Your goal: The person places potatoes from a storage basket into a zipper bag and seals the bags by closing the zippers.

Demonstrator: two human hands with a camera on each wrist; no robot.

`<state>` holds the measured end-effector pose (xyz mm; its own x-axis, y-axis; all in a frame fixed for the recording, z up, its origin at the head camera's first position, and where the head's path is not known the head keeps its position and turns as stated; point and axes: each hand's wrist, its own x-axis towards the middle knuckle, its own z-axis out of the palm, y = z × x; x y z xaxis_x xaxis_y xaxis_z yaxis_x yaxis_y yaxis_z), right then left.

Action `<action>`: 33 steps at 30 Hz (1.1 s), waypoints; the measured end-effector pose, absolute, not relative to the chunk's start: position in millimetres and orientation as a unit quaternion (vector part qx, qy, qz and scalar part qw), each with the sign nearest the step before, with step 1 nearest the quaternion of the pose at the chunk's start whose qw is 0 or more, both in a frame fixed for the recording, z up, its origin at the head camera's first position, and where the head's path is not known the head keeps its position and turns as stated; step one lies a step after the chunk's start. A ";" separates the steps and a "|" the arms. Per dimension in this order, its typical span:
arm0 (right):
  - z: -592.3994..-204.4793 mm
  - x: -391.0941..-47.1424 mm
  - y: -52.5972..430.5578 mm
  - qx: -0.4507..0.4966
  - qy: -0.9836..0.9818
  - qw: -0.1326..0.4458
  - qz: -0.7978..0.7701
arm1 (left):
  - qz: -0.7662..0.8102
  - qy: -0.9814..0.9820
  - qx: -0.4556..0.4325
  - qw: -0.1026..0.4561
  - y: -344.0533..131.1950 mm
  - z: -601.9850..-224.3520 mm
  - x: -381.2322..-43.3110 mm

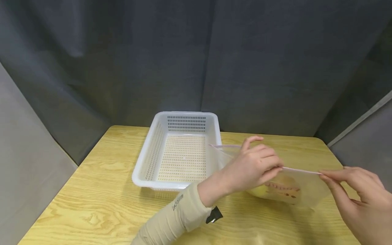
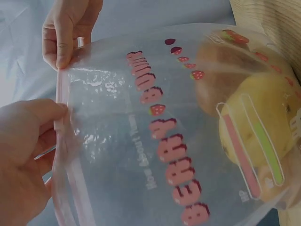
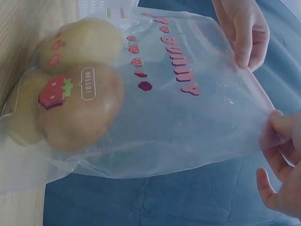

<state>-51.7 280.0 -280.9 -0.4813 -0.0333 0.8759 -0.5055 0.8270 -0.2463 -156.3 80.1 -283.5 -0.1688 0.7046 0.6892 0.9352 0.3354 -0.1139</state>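
A clear zip bag [image 2: 108, 155] with pink "Berry Bunny" lettering and strawberry prints holds several potatoes [image 3: 89, 113], yellow and brownish, grouped at its bottom. My left hand [image 1: 254, 166] pinches the pink zip edge partway along, thumb against it in the left wrist view. At the bag's corner, my right hand [image 1: 361, 194] pinches the end of the same zip between thumb and forefinger. Between the two hands the zip edge is drawn straight. Beyond my left hand, the edge runs on to the far corner, close to the basket. Part of the bag is hidden behind my left hand and wrist.
A white perforated basket [image 1: 142, 170] stands left of the bag on the wood-grain table [image 1: 92, 204]; nothing is visible inside it. Dark grey curtains [image 1: 260, 68] hang behind the table, with lighter grey panels at both sides.
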 end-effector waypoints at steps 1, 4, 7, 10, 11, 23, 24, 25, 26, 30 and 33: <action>-280.9 -51.5 280.2 0.166 -0.825 0.483 0.243 | -0.171 -0.745 -0.551 0.335 79.9 -283.5 -156.3; -280.8 -52.0 281.7 0.171 -0.823 0.486 0.239 | -0.185 -0.746 -0.554 0.321 78.0 -284.6 -157.7; -281.5 -52.7 283.4 0.170 -0.823 0.486 0.240 | -0.189 -0.748 -0.550 0.319 73.8 -286.4 -160.9; -280.9 -53.4 285.7 0.168 -0.822 0.486 0.244 | -0.201 -0.751 -0.541 0.321 67.7 -288.6 -166.0; -280.7 -53.6 286.5 0.171 -0.821 0.486 0.246 | -0.208 -0.751 -0.538 0.323 65.4 -289.6 -168.0; -280.1 -54.6 293.4 0.195 -0.817 0.478 0.259 | -0.217 -0.745 -0.530 0.342 48.6 -298.0 -179.4; -280.1 -54.4 293.7 0.198 -0.816 0.477 0.260 | -0.216 -0.744 -0.530 0.344 48.2 -298.2 -179.6; -280.2 -54.0 293.6 0.197 -0.816 0.477 0.259 | -0.216 -0.744 -0.530 0.346 47.9 -298.5 -179.7; -280.5 -54.1 293.1 0.193 -0.816 0.479 0.259 | -0.216 -0.743 -0.530 0.347 47.4 -298.8 -179.8; -281.3 -53.6 291.9 0.182 -0.820 0.480 0.254 | -0.221 -0.743 -0.528 0.346 46.3 -299.1 -179.2; -281.2 -53.6 291.9 0.186 -0.817 0.481 0.258 | -0.222 -0.745 -0.527 0.342 46.4 -298.5 -178.5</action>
<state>-53.6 291.9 -281.2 -0.4670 -0.0561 0.8825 -0.5524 0.7978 -0.2416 -178.5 46.4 -298.5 -0.2102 0.6345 0.7438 0.9382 0.3448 -0.0290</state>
